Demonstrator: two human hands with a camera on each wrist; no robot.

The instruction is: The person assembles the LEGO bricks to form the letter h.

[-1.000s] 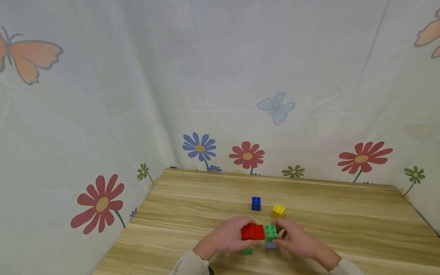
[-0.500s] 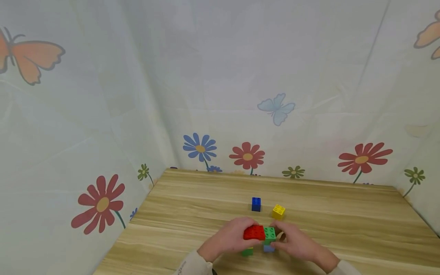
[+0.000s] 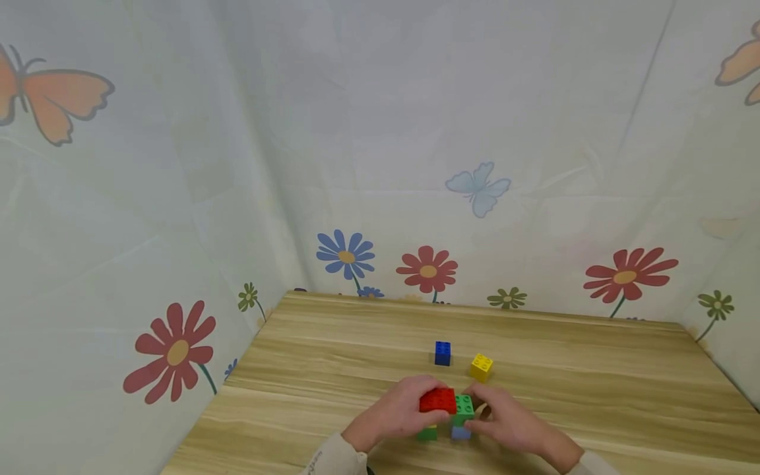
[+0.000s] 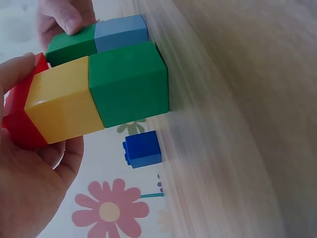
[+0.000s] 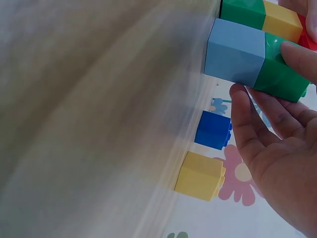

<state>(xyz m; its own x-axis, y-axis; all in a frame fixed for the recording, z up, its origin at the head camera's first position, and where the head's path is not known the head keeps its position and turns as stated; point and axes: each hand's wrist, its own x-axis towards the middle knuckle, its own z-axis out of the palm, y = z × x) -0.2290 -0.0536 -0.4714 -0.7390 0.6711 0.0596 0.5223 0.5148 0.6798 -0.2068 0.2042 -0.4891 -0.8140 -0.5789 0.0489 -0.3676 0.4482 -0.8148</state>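
Note:
My left hand (image 3: 404,407) grips a long red brick (image 3: 437,401) between thumb and fingers. Beneath that brick, in the left wrist view, sit a yellow brick (image 4: 63,101) and a green brick (image 4: 130,84), forming one stack. From the other side my right hand (image 3: 507,419) pinches a second green brick (image 3: 464,410), which tops a light blue brick (image 5: 235,51). The two stacks stand upright side by side, the red brick's right end at the second green brick's side. In the head view, the left thumb and the red brick mostly hide the yellow brick.
Beyond the hands, a dark blue brick (image 3: 443,353) and a loose yellow brick (image 3: 481,367) rest on the wood-grain table (image 3: 332,343). A pale curtain (image 3: 380,132) printed with flowers and butterflies hangs along the table's back and sides.
The right hand has shifted slightly left with the green and light blue stack. The left hand has moved slightly right with the red brick. The loose bricks stay put.

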